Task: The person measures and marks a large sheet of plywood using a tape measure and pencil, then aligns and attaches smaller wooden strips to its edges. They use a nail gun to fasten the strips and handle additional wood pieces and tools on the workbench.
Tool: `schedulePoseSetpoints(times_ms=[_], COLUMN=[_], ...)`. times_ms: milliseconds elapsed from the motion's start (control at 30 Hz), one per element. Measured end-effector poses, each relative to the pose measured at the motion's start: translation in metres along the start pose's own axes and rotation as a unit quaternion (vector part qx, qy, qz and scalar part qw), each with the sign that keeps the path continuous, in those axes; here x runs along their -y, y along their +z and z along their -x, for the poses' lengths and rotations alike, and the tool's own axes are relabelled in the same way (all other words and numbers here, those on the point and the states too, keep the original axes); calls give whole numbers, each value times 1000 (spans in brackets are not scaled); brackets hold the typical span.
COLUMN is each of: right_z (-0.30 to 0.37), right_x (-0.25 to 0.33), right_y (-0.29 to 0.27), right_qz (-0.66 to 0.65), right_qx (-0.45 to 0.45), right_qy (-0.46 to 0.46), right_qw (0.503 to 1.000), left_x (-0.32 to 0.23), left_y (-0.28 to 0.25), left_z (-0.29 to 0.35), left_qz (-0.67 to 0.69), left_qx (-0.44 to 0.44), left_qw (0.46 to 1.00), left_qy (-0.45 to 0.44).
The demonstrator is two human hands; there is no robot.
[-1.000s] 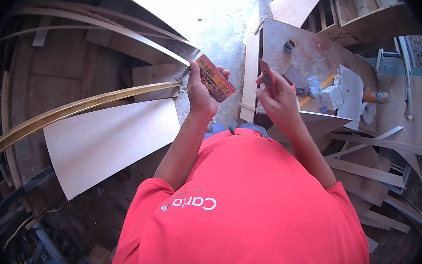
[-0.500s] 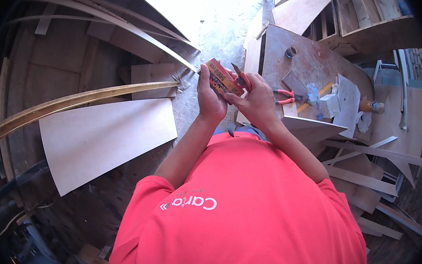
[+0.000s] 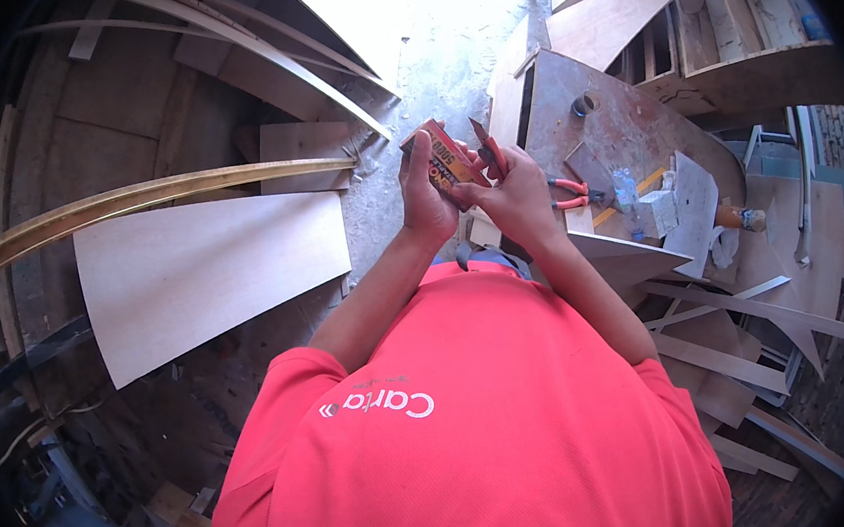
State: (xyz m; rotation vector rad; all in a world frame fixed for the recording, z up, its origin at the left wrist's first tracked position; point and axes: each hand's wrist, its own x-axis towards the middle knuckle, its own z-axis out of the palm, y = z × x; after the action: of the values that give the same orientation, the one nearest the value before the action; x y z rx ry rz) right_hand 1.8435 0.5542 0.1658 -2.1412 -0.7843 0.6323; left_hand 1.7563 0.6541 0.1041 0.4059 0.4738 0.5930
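In front of my chest, my left hand (image 3: 424, 201) is closed around a small red-and-yellow cardboard box (image 3: 448, 165), holding it tilted. My right hand (image 3: 520, 200) grips a red-handled tool (image 3: 494, 157) with a dark, pointed tip that points up and away from me. The tool's lower part is hidden inside that hand, so its exact kind is unclear. The right thumb presses on the near end of the box, and the two hands are close together.
On the worktable (image 3: 618, 96) to the right lie red-handled pliers (image 3: 568, 193), a dark round cup (image 3: 583, 105) and an orange bottle (image 3: 739, 218). A pale board (image 3: 217, 276) and a long brass-coloured strip (image 3: 165, 193) are at left. Wood offcuts (image 3: 722, 363) are heaped at lower right.
The box has tilted slightly and shifted a little nearer to me with both hands. The red-handled tool has moved slightly to the right. Both grips stay the same.
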Motion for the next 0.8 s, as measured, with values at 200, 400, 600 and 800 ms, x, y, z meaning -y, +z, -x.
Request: schedulePoseSetpoints(times_ms=[200,400,600,800], right_z=[-5,-1,6,12], right_x=[-14,-15,-3,-9], right_y=[3,14,-5,-4], right_qz=[-54,-23,-24,51], right_qx=[26,68,-43,-51], right_qy=[7,-4,-81,-91], right_qw=[998,997,995,993], left_x=[-5,2,-7,-16], left_y=[8,6,4,8], left_z=[6,-2,-6,-7], left_qz=[44,34,80,159], left_qx=[12,-18,-20,7], left_qw=[998,999,996,985], left_qy=[-32,-19,-27,-61])
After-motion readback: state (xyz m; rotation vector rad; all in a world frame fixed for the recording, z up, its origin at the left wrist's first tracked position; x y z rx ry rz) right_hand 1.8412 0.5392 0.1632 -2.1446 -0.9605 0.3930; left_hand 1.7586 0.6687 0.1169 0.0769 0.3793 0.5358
